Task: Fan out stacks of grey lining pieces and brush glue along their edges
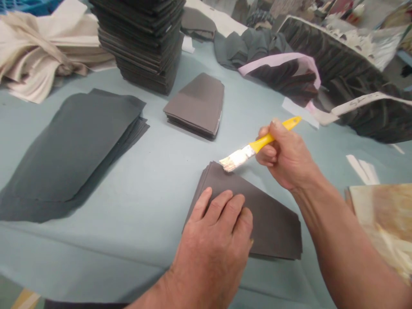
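Observation:
My left hand (215,240) lies with its fingers stretched over a stack of dark grey-brown cut panels (277,219), pressing on its left part. Between thumb and fingers, my right hand (286,154) grips a paintbrush (262,142) with a yellow handle and pale, whitish bristles. The bristle tips are at the stack's far corner; whether they touch it I cannot tell. Beyond the left hand sits a smaller stack of similar brown panels (198,103). To the left lies a pile of larger dark grey sheets (74,146).
A tall stack of black panels (144,43) stands at the back, beside tied beige cloth strips (48,47). Bundles of dark pieces (341,56) fill the back right. At the right edge is a stained board (383,214), near white strips (363,169). Everything rests on a blue-green table cover (151,184).

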`<state>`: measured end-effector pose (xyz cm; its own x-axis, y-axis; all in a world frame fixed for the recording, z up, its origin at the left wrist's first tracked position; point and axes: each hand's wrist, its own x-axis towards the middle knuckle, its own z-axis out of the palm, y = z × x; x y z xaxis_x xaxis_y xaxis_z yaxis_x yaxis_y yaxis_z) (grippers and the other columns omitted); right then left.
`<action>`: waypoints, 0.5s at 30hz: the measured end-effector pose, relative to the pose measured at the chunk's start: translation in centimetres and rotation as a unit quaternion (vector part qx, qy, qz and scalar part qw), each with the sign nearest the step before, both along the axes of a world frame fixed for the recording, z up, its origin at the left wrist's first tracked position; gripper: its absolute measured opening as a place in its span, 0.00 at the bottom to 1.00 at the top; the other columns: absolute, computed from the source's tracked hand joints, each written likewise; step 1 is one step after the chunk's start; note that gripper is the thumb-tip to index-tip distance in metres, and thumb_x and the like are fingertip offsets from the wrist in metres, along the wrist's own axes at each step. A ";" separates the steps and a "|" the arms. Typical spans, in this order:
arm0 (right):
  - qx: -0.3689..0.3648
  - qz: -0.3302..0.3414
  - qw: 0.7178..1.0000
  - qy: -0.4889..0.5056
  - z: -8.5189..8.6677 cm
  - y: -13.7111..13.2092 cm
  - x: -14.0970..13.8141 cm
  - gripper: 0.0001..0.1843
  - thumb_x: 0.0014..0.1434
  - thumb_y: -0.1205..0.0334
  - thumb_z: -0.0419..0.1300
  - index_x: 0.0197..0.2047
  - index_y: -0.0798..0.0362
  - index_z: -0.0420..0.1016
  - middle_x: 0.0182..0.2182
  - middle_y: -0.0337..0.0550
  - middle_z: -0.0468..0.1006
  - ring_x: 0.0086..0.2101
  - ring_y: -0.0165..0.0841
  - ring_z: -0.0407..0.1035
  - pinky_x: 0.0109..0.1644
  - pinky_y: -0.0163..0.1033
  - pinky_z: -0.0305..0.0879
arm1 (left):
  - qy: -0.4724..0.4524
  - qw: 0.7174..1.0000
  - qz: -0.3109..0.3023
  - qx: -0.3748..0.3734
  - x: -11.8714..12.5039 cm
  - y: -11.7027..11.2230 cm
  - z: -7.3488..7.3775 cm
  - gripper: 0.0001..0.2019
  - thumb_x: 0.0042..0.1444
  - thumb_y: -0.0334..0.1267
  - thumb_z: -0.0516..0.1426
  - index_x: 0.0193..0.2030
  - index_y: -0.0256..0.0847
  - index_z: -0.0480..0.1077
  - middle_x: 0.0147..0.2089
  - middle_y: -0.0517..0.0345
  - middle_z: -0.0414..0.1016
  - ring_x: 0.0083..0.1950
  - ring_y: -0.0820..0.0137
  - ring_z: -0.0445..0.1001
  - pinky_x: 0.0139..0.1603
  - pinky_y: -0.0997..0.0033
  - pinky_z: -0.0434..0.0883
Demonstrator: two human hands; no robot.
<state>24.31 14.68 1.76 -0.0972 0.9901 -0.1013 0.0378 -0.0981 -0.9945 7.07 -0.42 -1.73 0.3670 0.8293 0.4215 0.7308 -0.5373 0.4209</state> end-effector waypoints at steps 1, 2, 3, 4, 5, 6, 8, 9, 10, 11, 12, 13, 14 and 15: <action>0.006 0.010 1.000 -0.004 0.0 0.3 -0.1 0.36 0.49 0.27 0.76 0.33 0.50 0.69 0.16 0.25 0.52 0.17 0.21 0.42 0.20 0.33 0.38 | 0.000 1.000 0.003 -0.003 0.0 0.0 0.0 0.12 0.76 0.42 0.55 0.58 0.42 0.76 0.63 0.58 0.83 0.65 0.60 0.77 0.75 0.48 0.65; 0.012 0.018 1.000 -0.008 0.0 0.6 -0.3 0.35 0.51 0.27 0.75 0.33 0.50 0.69 0.16 0.25 0.51 0.17 0.21 0.42 0.20 0.33 0.37 | 0.000 1.000 0.005 -0.005 0.0 0.0 0.0 0.13 0.76 0.42 0.55 0.58 0.42 0.76 0.63 0.59 0.83 0.65 0.61 0.77 0.75 0.48 0.64; 0.020 0.028 0.999 -0.014 0.1 0.9 -0.5 0.35 0.53 0.27 0.74 0.33 0.50 0.70 0.16 0.26 0.51 0.17 0.21 0.43 0.20 0.33 0.37 | 0.001 1.000 0.006 -0.005 0.0 -0.1 0.1 0.13 0.76 0.43 0.54 0.58 0.42 0.76 0.63 0.59 0.83 0.65 0.61 0.76 0.76 0.48 0.62; 0.027 0.039 0.999 -0.023 0.1 1.1 -0.6 0.35 0.54 0.26 0.73 0.33 0.50 0.70 0.16 0.27 0.52 0.17 0.21 0.43 0.20 0.33 0.36 | 0.003 1.000 0.006 -0.005 0.0 -0.1 0.1 0.13 0.77 0.43 0.54 0.58 0.42 0.76 0.63 0.60 0.83 0.65 0.61 0.76 0.76 0.49 0.61; 0.036 0.050 0.998 -0.033 0.1 1.3 -0.8 0.35 0.55 0.26 0.72 0.32 0.51 0.70 0.16 0.27 0.53 0.17 0.21 0.44 0.20 0.33 0.36 | 0.005 1.000 0.006 -0.003 0.0 -0.1 0.1 0.14 0.77 0.43 0.53 0.58 0.42 0.76 0.63 0.60 0.83 0.65 0.61 0.76 0.77 0.49 0.60; 0.046 0.059 0.996 -0.042 0.2 1.4 -0.9 0.35 0.56 0.25 0.72 0.32 0.51 0.71 0.16 0.28 0.54 0.18 0.21 0.45 0.20 0.33 0.37 | 0.008 1.000 0.006 -0.002 0.0 -0.1 0.1 0.14 0.77 0.44 0.53 0.58 0.43 0.77 0.62 0.61 0.84 0.65 0.62 0.75 0.77 0.50 0.59; 0.071 0.077 0.993 -0.062 0.2 1.7 -1.1 0.35 0.57 0.25 0.71 0.32 0.52 0.73 0.16 0.30 0.56 0.18 0.21 0.47 0.21 0.32 0.39 | 0.016 1.000 0.004 -0.005 -0.1 0.0 0.2 0.14 0.77 0.45 0.53 0.58 0.43 0.77 0.63 0.62 0.84 0.65 0.62 0.75 0.78 0.52 0.57; 0.082 0.087 0.990 -0.072 0.3 1.8 -1.1 0.35 0.58 0.26 0.71 0.32 0.53 0.74 0.16 0.31 0.57 0.18 0.21 0.48 0.21 0.32 0.40 | 0.020 1.000 0.003 -0.008 -0.1 0.0 0.2 0.14 0.77 0.45 0.53 0.58 0.44 0.77 0.63 0.62 0.84 0.65 0.63 0.74 0.78 0.53 0.56; 0.090 0.096 0.988 -0.082 0.3 1.9 -1.0 0.34 0.60 0.27 0.70 0.31 0.54 0.76 0.16 0.31 0.58 0.18 0.21 0.49 0.21 0.32 0.41 | 0.022 1.000 0.004 -0.008 -0.2 0.0 0.3 0.14 0.77 0.45 0.53 0.58 0.44 0.76 0.63 0.62 0.84 0.65 0.63 0.74 0.79 0.53 0.55; 0.096 0.103 0.986 -0.094 0.4 2.0 -0.9 0.32 0.63 0.30 0.69 0.31 0.54 0.77 0.16 0.32 0.59 0.18 0.21 0.49 0.21 0.32 0.42 | 0.023 1.000 0.005 -0.009 -0.2 0.0 0.3 0.14 0.77 0.45 0.53 0.58 0.44 0.76 0.63 0.63 0.84 0.65 0.63 0.74 0.80 0.54 0.53; 0.097 0.110 0.983 -0.106 0.6 2.0 -0.8 0.30 0.67 0.34 0.68 0.31 0.55 0.77 0.16 0.33 0.60 0.18 0.21 0.50 0.21 0.32 0.43 | 0.023 1.000 0.005 -0.009 -0.2 0.0 0.4 0.14 0.77 0.45 0.53 0.57 0.44 0.76 0.63 0.63 0.84 0.66 0.64 0.74 0.82 0.55 0.51; 0.099 0.114 0.981 -0.119 0.8 2.1 -0.6 0.28 0.70 0.38 0.66 0.31 0.55 0.78 0.17 0.33 0.61 0.19 0.20 0.50 0.21 0.32 0.45 | 0.024 1.000 0.004 -0.010 -0.2 0.1 0.4 0.13 0.77 0.44 0.53 0.57 0.44 0.76 0.63 0.63 0.83 0.66 0.64 0.73 0.83 0.56 0.49; 0.103 0.117 0.979 -0.130 1.0 2.1 -0.4 0.26 0.74 0.43 0.64 0.31 0.56 0.78 0.17 0.33 0.61 0.19 0.20 0.51 0.22 0.31 0.46 | 0.024 1.000 0.004 -0.010 -0.2 0.1 0.5 0.13 0.77 0.44 0.53 0.57 0.44 0.77 0.63 0.63 0.84 0.66 0.64 0.73 0.84 0.57 0.47; 0.110 0.120 0.977 -0.139 1.2 2.2 -0.2 0.24 0.76 0.49 0.62 0.31 0.56 0.78 0.17 0.33 0.61 0.19 0.20 0.52 0.23 0.31 0.48 | 0.025 1.000 0.003 -0.012 -0.2 0.1 0.5 0.13 0.77 0.44 0.53 0.57 0.44 0.77 0.63 0.63 0.84 0.66 0.65 0.73 0.85 0.59 0.44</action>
